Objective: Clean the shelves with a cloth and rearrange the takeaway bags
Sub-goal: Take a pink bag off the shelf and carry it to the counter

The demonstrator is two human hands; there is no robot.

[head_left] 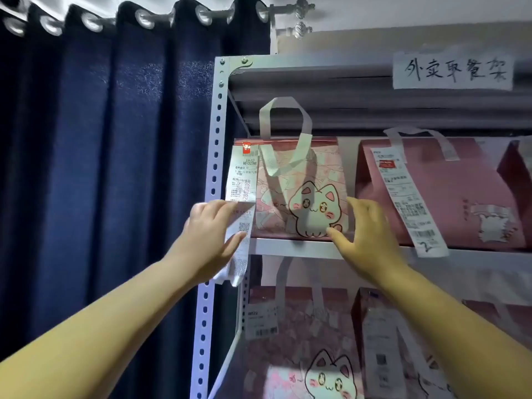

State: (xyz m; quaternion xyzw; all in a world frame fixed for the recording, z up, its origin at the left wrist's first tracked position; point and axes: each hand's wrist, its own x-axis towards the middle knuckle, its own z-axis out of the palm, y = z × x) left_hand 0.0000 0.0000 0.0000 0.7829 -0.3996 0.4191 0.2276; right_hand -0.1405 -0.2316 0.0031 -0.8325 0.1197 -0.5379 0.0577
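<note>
Head view: two bare arms reach up from the bottom corners to a cat bag standing at the left end of the upper shelf, just right of the holed post.

The left hand lies against the bag's left edge with its fingers nearly straight. The bag's long receipt hangs down across its palm, under the thumb. A white scrap shows below that hand; cloth or receipt tail, I cannot tell, nor whether the hand truly pinches anything.

The right hand is spread open, its fingers flat on the bag's right edge and the thumb on the printed front, gripping nothing.

Hands on both sides suggest the bag is being squared up or about to be lifted, likely to free the shelf for wiping.

A pink bag stands just right of it, and more bags fill the shelf below. A handwritten sign hangs upper right, and a dark curtain fills the left.
</note>
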